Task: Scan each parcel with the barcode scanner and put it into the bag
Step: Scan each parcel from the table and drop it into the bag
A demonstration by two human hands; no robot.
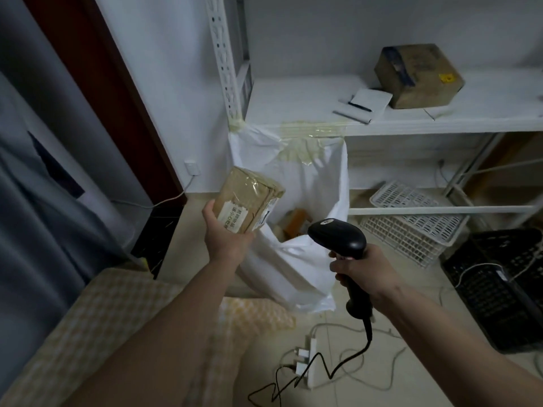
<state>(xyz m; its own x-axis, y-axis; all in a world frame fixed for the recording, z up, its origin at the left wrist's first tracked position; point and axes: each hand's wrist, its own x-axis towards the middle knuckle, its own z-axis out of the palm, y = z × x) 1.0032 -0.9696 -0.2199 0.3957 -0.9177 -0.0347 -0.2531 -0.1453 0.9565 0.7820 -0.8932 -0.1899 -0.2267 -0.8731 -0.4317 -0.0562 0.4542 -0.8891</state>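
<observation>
— Looking over the shelf (308, 95) first: one more box (418, 74) sits on it, well apart from my hands. Taped to the shelf edge below hangs the white bag (317, 177), mouth open, parcels already inside.

— And the parcel you have?

— My left hand (226, 236) holds the brown parcel (248, 198) just beside the bag's mouth, fingers curled under its lower end, label facing me. I judge it light and stiff, cardboard wrapped in glossy tape, so a bit slippery; gripping across the narrow end near a corner seems safest.

— The scanner?

— My right hand (364, 268) is wrapped round the handle of the black scanner (340, 236), its head turned toward the parcel's label, with the cord trailing to the floor.
</observation>
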